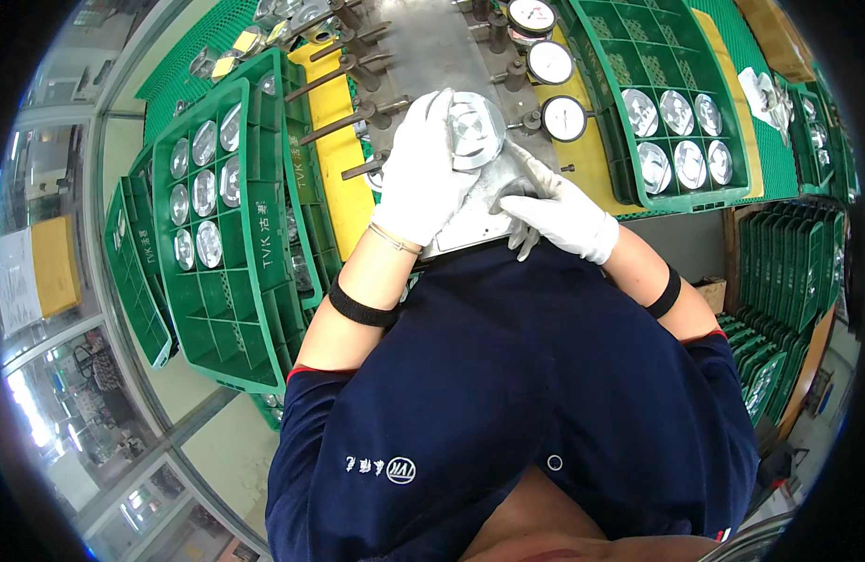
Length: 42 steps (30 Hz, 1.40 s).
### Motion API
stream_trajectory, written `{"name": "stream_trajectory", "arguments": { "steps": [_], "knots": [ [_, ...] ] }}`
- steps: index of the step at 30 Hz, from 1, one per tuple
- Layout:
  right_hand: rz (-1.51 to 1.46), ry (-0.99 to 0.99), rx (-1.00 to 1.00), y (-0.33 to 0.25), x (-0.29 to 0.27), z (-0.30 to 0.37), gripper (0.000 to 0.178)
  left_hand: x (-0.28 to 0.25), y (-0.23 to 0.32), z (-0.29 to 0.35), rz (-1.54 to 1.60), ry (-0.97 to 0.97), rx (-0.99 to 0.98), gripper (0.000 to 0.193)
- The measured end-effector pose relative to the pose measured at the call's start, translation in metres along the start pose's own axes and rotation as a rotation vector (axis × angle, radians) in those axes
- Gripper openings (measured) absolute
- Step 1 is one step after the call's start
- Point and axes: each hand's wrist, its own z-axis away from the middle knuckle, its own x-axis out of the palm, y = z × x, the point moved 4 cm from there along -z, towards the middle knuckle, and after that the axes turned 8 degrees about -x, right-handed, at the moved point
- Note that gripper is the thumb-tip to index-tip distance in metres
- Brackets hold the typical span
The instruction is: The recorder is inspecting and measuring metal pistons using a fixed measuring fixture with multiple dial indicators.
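While the left hand (421, 173) grips the round metal piston (474, 131) and the right hand (563, 214) curls, holding nothing visible, beneath, seat it squarely on the gauge fixture (432, 56) — no tilt.

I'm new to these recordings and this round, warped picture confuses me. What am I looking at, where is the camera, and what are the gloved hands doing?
There is no machine here: the camera sits on a person's head and looks down, and its fisheye lens bends the edges. The dark blue shirt fills the lower part. Both hands wear white gloves. The left hand holds a round shiny metal part over a grey metal fixture fitted with round dial gauges. The right hand rests on the fixture just below the part. On either side stand green divided crates, the left crate and the right crate, each holding more of the same metal parts in some compartments.
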Motion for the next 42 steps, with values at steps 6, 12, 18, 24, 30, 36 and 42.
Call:
{"name": "stream_trajectory", "arguments": {
  "steps": [6,12,18,24,30,36,42],
  "knots": [
    [-0.014,-0.008,0.016,-0.001,0.001,-0.003,0.089,-0.007,0.001,0.001,-0.014,0.018,-0.010,0.077],
    [-0.208,0.016,-0.176,-0.031,0.012,0.005,0.076,-0.054,0.061,0.001,0.293,-0.164,0.176,0.081],
    [-0.236,0.006,-0.548,-0.073,-0.045,0.021,0.081,-0.144,-0.031,-0.055,-0.273,0.238,-0.025,0.049],
    [-0.195,0.392,-0.805,-0.147,-0.161,0.051,0.061,-0.216,-0.208,-0.015,-0.713,-0.410,-0.808,0.082],
    [0.342,0.702,-0.581,-0.128,-0.283,-0.005,0.067,-0.189,-0.306,0.013,-0.753,-0.561,-0.696,0.094],
    [0.880,0.682,-0.149,-0.087,-0.328,-0.071,0.085,-0.187,-0.300,0.008,-0.659,-0.453,-0.656,0.093],
    [1.364,0.728,0.176,-0.094,-0.279,-0.077,0.095,-0.248,-0.163,0.020,-0.565,0.039,-0.578,0.096]
  ]
}}
